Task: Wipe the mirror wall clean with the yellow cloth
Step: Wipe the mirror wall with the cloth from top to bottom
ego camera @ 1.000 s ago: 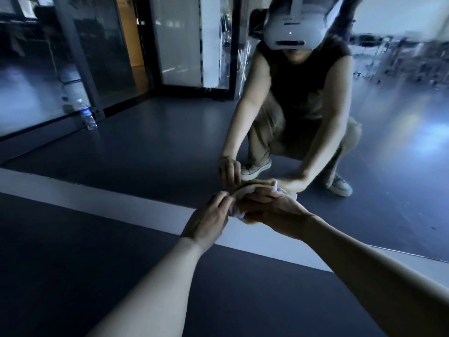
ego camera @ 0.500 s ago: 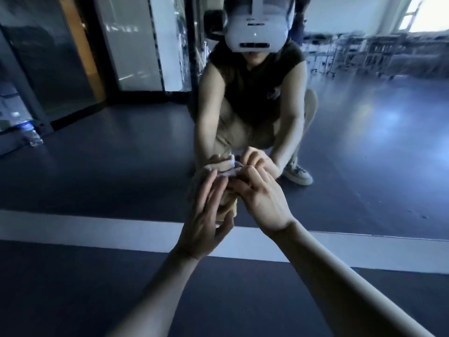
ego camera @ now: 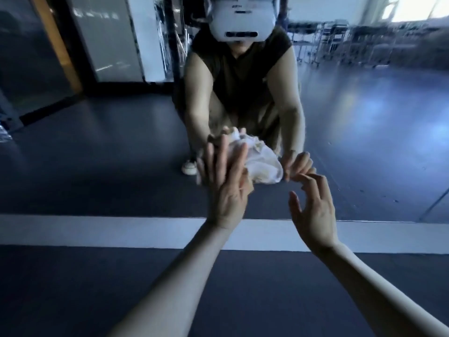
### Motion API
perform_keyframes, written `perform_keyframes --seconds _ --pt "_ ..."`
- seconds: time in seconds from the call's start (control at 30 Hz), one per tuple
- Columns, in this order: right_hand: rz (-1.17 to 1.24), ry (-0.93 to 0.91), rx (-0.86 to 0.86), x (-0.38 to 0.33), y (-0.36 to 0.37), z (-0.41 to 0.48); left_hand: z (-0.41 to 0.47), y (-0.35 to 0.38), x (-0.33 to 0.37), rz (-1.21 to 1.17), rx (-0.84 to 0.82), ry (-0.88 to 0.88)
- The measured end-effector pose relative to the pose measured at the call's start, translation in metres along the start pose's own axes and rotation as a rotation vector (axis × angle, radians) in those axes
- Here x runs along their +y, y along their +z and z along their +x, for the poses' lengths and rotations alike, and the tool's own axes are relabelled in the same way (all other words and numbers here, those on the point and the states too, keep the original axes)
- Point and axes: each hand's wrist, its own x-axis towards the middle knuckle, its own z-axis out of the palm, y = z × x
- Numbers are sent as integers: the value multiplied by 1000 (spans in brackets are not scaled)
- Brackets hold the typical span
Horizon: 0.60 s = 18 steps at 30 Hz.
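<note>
The mirror wall (ego camera: 364, 132) rises straight ahead above a white base strip (ego camera: 97, 231). My left hand (ego camera: 226, 181) presses the crumpled pale yellow cloth (ego camera: 261, 164) flat against the lower glass, fingers straight and spread. The cloth bulges out to the right of that hand. My right hand (ego camera: 313, 210) is off the cloth, just to its right, with loosely curled fingers that hold nothing and fingertips close to the glass. The mirror reflects a crouching person wearing a white headset, whose hands meet mine.
Dark floor (ego camera: 73, 288) runs up to the white strip below the mirror. In the reflection there are glass partitions and a dark door frame (ego camera: 73, 57) at the left, stacked chairs (ego camera: 340, 42) at the far right, and a bright window.
Both hands were bunching the cloth low by the base strip. The left hand now spreads flat on it higher up the glass, and the right hand has let go and moved right.
</note>
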Motion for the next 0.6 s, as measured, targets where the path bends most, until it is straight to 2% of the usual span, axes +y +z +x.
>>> perform_keyframes --seconds 0.1,0.2,0.33,0.4,0.47,0.6 --pt "44 74 65 1 -3 6 -25 24 18 15 -187 344" --pt "78 147 46 2 -1 2 -48 35 10 36 -341 532" --pt "103 192 -78 2 -3 -9 -40 31 -6 146 -394 734" --pt "86 189 -74 0 -5 -9 -20 19 -12 192 -315 647" --pt "55 197 -27 0 -3 -7 6 5 -14 219 -166 511" --pt "71 223 -17 -1 6 -4 59 -12 16 57 83 66"
